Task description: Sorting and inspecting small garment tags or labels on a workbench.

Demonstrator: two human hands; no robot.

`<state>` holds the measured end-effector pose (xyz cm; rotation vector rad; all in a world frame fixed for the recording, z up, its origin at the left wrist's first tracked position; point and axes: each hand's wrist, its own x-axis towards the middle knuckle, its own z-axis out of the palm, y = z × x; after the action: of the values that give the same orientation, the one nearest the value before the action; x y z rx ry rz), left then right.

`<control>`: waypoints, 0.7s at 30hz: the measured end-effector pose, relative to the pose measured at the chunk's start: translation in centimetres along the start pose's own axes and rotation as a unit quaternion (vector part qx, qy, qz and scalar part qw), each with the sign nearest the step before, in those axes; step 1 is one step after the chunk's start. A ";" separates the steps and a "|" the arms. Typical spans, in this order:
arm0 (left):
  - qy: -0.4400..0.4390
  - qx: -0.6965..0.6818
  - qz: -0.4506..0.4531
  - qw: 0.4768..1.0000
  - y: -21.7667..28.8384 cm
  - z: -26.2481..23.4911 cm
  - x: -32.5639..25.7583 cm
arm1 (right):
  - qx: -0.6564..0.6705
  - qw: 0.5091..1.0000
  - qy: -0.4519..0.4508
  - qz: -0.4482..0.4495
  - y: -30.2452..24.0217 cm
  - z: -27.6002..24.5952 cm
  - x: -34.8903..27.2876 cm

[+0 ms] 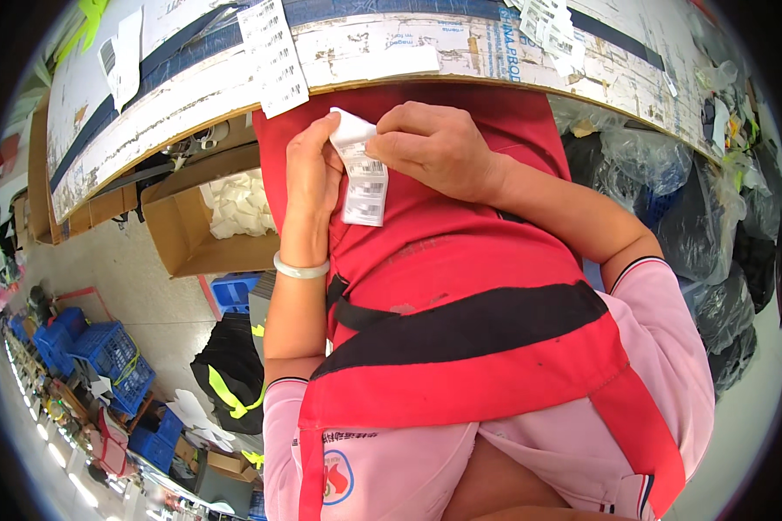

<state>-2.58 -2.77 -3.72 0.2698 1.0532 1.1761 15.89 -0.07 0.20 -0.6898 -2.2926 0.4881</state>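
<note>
My left hand and my right hand are both closed on a white strip of printed labels, held in front of my red apron just below the worktable edge. The right fingers pinch the strip's curled upper end; the left thumb and fingers grip its left side. The strip hangs down between the hands. A pale bangle sits on my left wrist.
Another label sheet hangs over the worn table edge, with more paper slips further right. An open cardboard box of white pieces stands under the table. Blue crates line the floor left; clear bags of dark goods sit right.
</note>
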 end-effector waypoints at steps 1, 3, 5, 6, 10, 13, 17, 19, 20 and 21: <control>0.030 -0.017 -0.009 0.999 0.0 -0.2 0.3 | 0.033 0.999 0.009 0.031 0.1 -0.3 0.3; 0.020 -0.004 -0.020 1.000 0.1 -1.0 0.6 | 0.101 0.990 0.027 0.093 0.3 -1.0 0.9; 0.018 0.029 -0.027 0.999 0.2 -1.1 0.3 | 0.173 0.943 -0.019 0.284 1.7 -3.0 2.1; 0.018 0.047 -0.033 0.998 -0.1 -1.1 0.4 | 0.208 0.917 -0.028 0.339 3.2 -3.5 2.4; -0.003 0.061 -0.034 0.998 -0.2 -0.8 0.3 | 0.247 0.863 -0.067 0.435 5.9 -4.9 3.3; 0.000 0.061 -0.032 0.998 -0.3 -0.7 0.3 | 0.252 0.848 -0.073 0.461 6.6 -5.0 3.4; -0.008 0.064 -0.038 0.997 -0.3 -0.8 0.3 | 0.319 0.801 -0.062 0.503 7.4 -4.7 3.8; -0.010 0.066 -0.041 0.997 -0.2 -0.7 0.5 | 0.321 0.810 -0.055 0.487 8.3 -3.6 3.5; -0.007 0.067 -0.039 0.997 -0.2 -0.6 0.6 | 0.321 0.810 -0.053 0.488 8.6 -3.8 3.1; 0.002 0.066 -0.036 0.997 -0.3 -0.8 0.5 | 0.308 0.808 -0.063 0.498 7.4 -4.2 4.1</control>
<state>-3.06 -2.71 -4.64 0.3306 1.1361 1.0452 18.73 8.83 1.43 -1.4927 -1.5134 1.6963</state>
